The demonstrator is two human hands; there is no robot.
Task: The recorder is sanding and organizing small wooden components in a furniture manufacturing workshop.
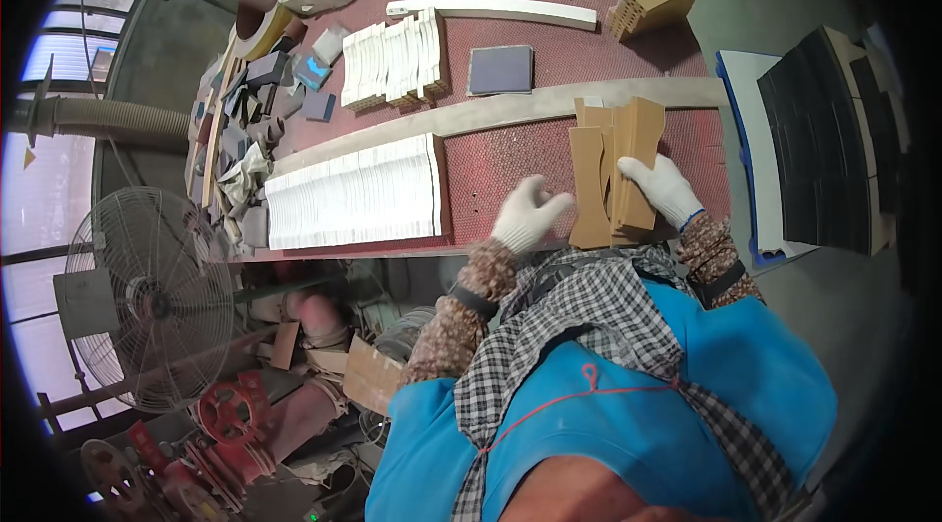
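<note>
We've our right hand (665,190) clasping brown boards (640,134) near the table's front edge; our left hand (525,218), fingers parted, has bare table (491,166) toward the white stack (353,193).

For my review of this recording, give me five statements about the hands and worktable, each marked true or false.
1. The right hand holds brown pieces. True.
2. Both hands are full. False: the left hand is open and holds nothing.
3. A long row of white pieces stands on the red table. True.
4. Nothing stands left of the table. False: a caged fan does.
5. A flat grey block lies farther from the person than the left hand. True.
</note>
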